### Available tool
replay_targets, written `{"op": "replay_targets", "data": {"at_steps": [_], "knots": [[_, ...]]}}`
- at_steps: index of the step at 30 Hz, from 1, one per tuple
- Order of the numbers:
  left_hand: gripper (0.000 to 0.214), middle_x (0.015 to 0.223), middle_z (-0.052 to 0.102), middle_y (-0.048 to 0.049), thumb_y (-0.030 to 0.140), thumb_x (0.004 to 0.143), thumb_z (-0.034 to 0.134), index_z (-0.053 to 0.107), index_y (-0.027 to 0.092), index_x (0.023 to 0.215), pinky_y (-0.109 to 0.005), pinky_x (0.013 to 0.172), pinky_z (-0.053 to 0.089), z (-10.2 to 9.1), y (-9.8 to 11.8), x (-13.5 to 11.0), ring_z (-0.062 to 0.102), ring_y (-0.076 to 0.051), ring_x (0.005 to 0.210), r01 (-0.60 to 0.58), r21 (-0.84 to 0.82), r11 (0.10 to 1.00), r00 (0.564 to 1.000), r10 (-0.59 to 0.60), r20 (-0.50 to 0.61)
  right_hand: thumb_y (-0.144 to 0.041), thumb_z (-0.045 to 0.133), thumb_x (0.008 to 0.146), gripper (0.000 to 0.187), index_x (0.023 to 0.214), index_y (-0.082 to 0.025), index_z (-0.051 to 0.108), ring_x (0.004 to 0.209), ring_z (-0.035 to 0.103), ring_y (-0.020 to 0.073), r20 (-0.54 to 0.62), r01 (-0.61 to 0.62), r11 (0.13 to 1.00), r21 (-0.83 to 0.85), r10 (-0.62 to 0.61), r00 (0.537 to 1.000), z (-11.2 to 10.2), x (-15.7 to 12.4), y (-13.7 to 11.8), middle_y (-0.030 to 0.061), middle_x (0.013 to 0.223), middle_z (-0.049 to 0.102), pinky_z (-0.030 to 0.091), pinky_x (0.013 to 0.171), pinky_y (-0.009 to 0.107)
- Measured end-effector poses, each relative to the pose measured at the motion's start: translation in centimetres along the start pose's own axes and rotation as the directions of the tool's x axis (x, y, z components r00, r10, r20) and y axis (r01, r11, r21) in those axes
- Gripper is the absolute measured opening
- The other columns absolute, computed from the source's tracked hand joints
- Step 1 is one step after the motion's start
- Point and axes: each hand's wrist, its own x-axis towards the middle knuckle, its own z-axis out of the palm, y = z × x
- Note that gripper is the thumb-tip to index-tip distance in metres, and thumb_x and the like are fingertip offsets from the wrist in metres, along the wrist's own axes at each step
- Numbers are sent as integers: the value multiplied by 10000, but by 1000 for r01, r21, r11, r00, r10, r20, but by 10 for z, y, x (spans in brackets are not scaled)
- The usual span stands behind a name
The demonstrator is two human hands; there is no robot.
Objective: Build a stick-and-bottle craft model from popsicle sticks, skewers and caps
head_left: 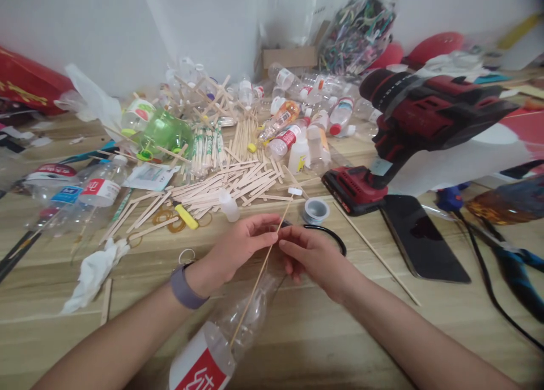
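Note:
A thin wooden skewer (258, 279) slants across the middle of the view. My left hand (238, 248) pinches it between thumb and fingers. My right hand (317, 259) has its fingertips closed at the same spot, right beside the left thumb. Below the hands a clear plastic bottle (244, 316) with a red and white label lies tilted, and the skewer's lower part runs over or into it; which of these I cannot tell. At the skewer's upper end is a white cap (294, 191); whether they are joined is unclear.
A red and black cordless drill (399, 129) stands at right, beside a dark phone (425, 237). Another skewer (376, 254) lies nearby. Behind my hands are a tape roll (316, 210), a yellow-handled tool (186, 215), piled wooden sticks (238, 186) and several plastic bottles (284, 140).

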Motion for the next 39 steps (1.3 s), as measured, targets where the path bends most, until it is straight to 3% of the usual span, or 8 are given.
{"op": "replay_targets", "data": {"at_steps": [7,10,15,19,24,28,30,39], "knots": [[497,1186,667,-85,244,790,671,573,192,1275,-426,961,456,-4,-5,-1,631,-247,1050,-62,156,986,997,53,60,-368,818,609,388,847,-132,622,486,488,37,85,-46,973,228,27,996,0,1,1,-33,664,566,377,411,150],[470,1206,659,-86,296,825,644,572,205,1281,-423,950,469,-4,-6,-4,633,-248,1052,-102,170,980,992,86,96,-346,852,565,378,775,-121,633,472,464,30,69,-81,959,272,65,995,-1,2,2,-40,585,542,356,426,143],[434,1302,609,-88,349,868,586,558,190,1271,-414,1011,436,-4,0,-14,561,-254,1190,-144,209,967,986,123,110,-316,788,634,246,752,-134,674,490,478,45,12,-20,987,159,18,1000,-7,2,4,-30,563,566,360,450,156],[432,1360,558,-100,352,898,531,526,182,1296,-409,1000,444,-8,5,-31,557,-251,1191,-63,333,941,998,50,47,-264,712,719,137,815,-165,711,486,497,54,-8,47,998,-46,-47,999,-10,0,3,-31,575,607,393,469,166],[577,1402,519,-100,488,906,500,392,242,1417,-406,962,469,-18,15,-67,537,-260,1219,58,527,848,998,-61,-11,-190,664,773,77,806,-182,733,655,638,107,-56,-21,998,54,24,998,-6,-2,0,23,738,705,480,498,159],[1019,1520,372,-108,627,691,694,176,315,1510,-473,978,446,-22,21,-97,504,-341,1255,116,749,652,977,-211,32,-128,647,791,95,800,-157,736,790,697,131,-89,-59,973,224,80,993,-5,-2,-2,66,887,735,581,690,180],[1094,1551,319,-92,608,652,732,123,334,1519,-476,996,433,-22,20,-108,455,-354,1306,131,807,576,969,-245,18,-114,634,802,107,807,-147,736,834,707,144,-84,-53,964,261,78,993,-5,-3,-2,84,928,738,587,778,197],[1141,1572,272,-70,551,617,772,101,353,1519,-492,1072,385,-22,4,-127,353,-346,1383,-3,853,522,986,-140,90,-133,654,804,120,865,-167,750,961,697,184,-50,-3,959,282,18,999,-4,-4,1,83,1044,726,569,880,229]]}}
